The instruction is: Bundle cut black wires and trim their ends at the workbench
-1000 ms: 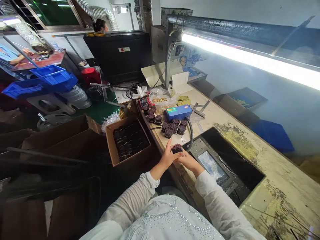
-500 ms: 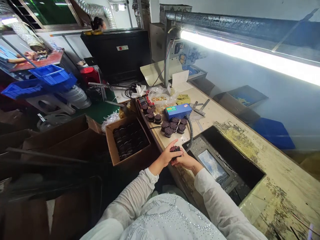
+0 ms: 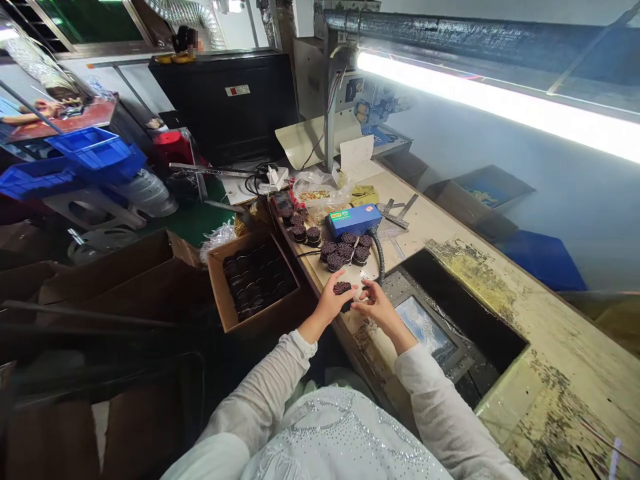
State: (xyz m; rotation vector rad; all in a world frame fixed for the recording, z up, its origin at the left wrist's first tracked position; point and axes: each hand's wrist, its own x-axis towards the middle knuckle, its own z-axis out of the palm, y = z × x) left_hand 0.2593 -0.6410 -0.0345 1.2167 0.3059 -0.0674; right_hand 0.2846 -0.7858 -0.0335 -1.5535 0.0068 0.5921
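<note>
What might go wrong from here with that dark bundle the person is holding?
Perhaps two things. The left hand grips the dark bundle close to the bench's edge in this view, so a slip might drop it to the floor. Also, a group of similar bundles stands just beyond the hands, so a careless reach forward might knock some over. I can't tell whether the right hand also supports the bundle.
</note>
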